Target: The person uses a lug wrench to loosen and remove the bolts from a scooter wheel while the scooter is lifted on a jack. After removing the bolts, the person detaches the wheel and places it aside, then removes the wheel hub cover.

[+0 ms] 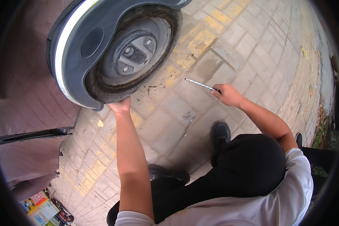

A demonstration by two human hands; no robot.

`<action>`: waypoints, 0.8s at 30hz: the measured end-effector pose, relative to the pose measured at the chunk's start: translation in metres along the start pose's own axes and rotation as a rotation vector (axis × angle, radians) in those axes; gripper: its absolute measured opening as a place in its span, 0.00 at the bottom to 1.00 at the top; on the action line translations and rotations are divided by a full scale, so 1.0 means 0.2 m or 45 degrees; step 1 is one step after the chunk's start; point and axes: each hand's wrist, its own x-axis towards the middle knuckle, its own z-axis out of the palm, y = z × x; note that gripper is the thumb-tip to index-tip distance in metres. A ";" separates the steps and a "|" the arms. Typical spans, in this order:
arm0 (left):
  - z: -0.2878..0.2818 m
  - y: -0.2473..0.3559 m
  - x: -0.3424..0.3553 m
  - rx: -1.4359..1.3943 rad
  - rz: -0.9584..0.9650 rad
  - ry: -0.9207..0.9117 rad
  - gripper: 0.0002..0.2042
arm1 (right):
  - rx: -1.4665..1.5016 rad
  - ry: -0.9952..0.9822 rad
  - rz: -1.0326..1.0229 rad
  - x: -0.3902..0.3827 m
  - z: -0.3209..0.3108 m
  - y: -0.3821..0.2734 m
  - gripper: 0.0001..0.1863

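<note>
- Left hand (120, 107): at the lower edge of the tyre (118, 98), beside the end of the dark fender (77, 69). Fingers pass out of sight under the tyre; cannot tell whether they grip or merely rest there.
- Right hand (227, 95): fingers closed around one end of a spiral metal rod (200, 84), its free end directed toward the wheel, apart from it.
- A second, thin rod (181, 135) lies on the paving (252, 49), near the right shoe (220, 132).
- Step in hand, judged: left hand attending to the tyre's underside, rod held ready.
- Next move, judged: using the rod at the tyre would call for closing the gap, aiming its tip, and keeping the left fingers clear.
</note>
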 end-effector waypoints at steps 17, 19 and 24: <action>0.15 0.04 -0.10 0.057 0.127 0.099 0.28 | -0.007 0.019 -0.121 0.09 0.05 -0.30 0.13; 0.16 0.07 -0.10 0.084 0.131 0.067 0.29 | -0.041 0.064 -0.143 0.12 0.05 -0.31 0.12; 0.14 0.15 -0.07 0.083 0.046 0.076 0.30 | -0.103 0.028 -0.136 0.10 0.05 -0.23 0.12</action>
